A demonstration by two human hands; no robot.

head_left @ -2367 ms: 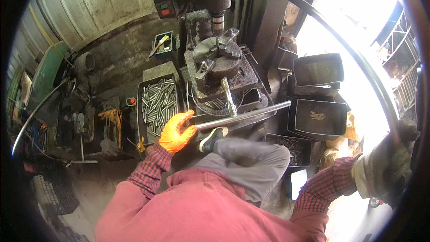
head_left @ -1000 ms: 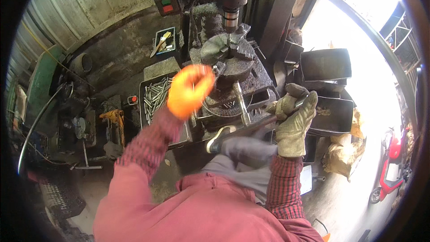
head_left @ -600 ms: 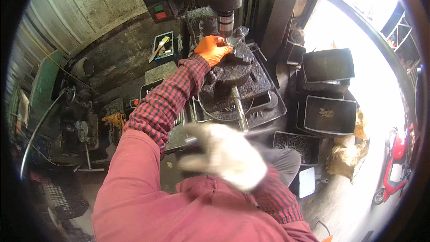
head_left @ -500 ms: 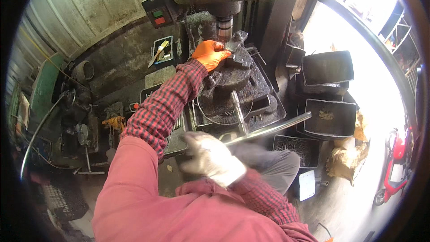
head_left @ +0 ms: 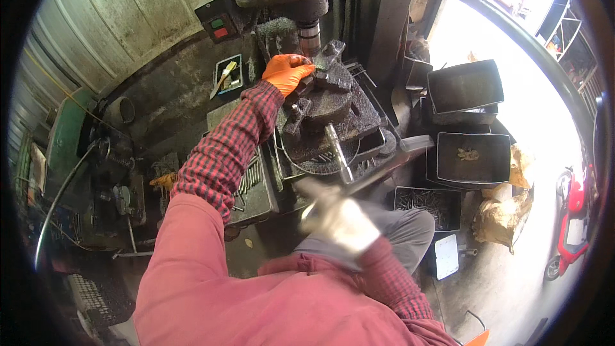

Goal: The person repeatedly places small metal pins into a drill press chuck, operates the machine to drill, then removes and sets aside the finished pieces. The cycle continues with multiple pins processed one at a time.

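Observation:
My left hand point(head_left: 286, 74), in an orange glove, reaches to the machine vise point(head_left: 333, 80) under the spindle point(head_left: 309, 37) of a drill press. Its fingers are pinched together at the vise jaws; what they hold, if anything, is too small to make out. My right hand point(head_left: 346, 223), in a whitish glove, is smeared by motion in front of the vise, so its grip cannot be told. Close to it are the vise's bright handle point(head_left: 338, 152) and a blurred metal bar point(head_left: 391, 165) slanting up to the right.
A switch box point(head_left: 218, 24) with green and red buttons hangs at the back left. Below it, a small tray holds a brush point(head_left: 224, 78). Metal pins lie on a tray point(head_left: 262, 195) left of the vise. Black bins point(head_left: 474, 173) and a bin of small metal parts point(head_left: 426, 208) stand right.
My right hand has swung right, and the bar beside it has shifted and blurred. My left hand stays at the vise. The whole view has shifted slightly.

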